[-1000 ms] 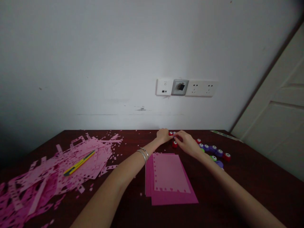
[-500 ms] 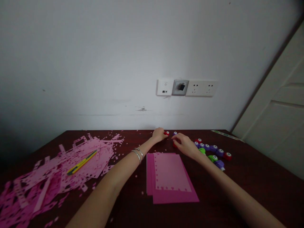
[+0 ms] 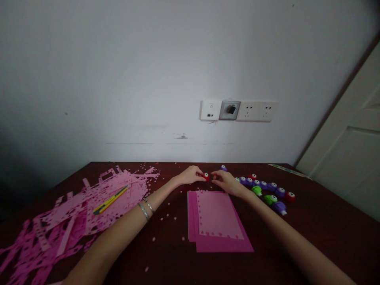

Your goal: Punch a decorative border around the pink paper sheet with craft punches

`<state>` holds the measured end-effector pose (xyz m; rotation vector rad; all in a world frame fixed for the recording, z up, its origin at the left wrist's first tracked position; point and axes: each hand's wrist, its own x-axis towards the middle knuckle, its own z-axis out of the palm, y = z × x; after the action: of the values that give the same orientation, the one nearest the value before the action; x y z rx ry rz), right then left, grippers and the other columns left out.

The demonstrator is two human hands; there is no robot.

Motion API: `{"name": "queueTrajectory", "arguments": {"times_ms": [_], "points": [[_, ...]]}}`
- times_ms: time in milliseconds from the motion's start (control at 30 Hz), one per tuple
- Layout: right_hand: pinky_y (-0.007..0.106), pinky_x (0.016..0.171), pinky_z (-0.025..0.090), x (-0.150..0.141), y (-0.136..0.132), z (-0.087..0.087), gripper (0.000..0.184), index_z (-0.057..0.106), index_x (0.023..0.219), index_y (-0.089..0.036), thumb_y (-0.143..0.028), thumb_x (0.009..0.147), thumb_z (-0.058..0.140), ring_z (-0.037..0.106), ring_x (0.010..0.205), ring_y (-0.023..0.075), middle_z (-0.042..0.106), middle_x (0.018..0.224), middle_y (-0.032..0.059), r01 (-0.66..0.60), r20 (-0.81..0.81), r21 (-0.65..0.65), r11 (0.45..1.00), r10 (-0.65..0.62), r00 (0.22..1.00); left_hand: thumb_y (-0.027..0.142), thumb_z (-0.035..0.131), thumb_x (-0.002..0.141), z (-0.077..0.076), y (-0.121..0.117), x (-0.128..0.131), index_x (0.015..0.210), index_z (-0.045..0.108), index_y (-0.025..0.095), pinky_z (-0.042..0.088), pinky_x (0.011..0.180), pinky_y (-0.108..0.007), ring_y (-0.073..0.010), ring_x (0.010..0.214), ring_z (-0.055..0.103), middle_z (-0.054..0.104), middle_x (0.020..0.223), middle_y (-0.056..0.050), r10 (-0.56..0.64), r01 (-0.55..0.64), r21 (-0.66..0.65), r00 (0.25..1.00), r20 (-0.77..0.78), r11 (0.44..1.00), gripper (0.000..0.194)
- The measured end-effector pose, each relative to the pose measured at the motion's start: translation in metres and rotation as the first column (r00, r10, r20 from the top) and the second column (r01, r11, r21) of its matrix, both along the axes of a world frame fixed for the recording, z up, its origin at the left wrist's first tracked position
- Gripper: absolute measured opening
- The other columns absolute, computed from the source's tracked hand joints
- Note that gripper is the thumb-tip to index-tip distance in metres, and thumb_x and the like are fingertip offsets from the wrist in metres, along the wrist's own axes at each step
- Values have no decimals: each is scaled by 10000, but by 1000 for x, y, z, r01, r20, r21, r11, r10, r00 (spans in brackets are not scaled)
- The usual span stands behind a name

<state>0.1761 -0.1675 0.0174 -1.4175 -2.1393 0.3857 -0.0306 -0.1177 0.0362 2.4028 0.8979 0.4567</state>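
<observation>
My left hand (image 3: 190, 175) reaches to the back of the table, its thumb and fingers closed around a small red craft punch (image 3: 206, 177) with a white top. Just right of that punch, my right hand (image 3: 227, 182) hovers with fingers bent and apart, nothing visible between them. Behind the right hand stands a purple punch (image 3: 223, 168). In front of both hands lies a stack of pink paper; its top light pink sheet (image 3: 219, 213) has small shapes punched along the left and bottom edges, over a darker pink sheet (image 3: 225, 246).
To the right are several purple punches (image 3: 272, 186), green punches (image 3: 270, 199) and another red punch (image 3: 290, 196). On the left, a yellow utility knife (image 3: 110, 200) rests on a heap of punched pink scraps (image 3: 65, 237). The wall with sockets (image 3: 258, 111) borders the table's back.
My left hand has drawn the red punch nearer, away from the wall. The right hand stays beside it, fingers apart. The whole view has shifted slightly.
</observation>
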Motion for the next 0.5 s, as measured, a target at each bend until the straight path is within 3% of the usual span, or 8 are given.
{"name": "queueTrajectory", "arguments": {"times_ms": [167,500], "points": [[275,681,462,-7,-1,-2,288,636,1022,-122,-222,753,609,584,757,165,627,898,77,-90,-16,-57,994,89,996,379,594,775,-5,-19,-2,926,708,174,368,642,-210,-117,668,534,639,696,-8,-9,10,24,999,-35,1000,279],[283,688,454,-13,-6,-7,157,660,894,-145,-206,762,599,570,757,159,598,862,55,-159,25,-45,986,160,987,343,618,764,-13,-20,-1,909,703,171,366,706,-229,-144,744,546,652,765,-35,-52,55,36,995,-85,998,241]]}}
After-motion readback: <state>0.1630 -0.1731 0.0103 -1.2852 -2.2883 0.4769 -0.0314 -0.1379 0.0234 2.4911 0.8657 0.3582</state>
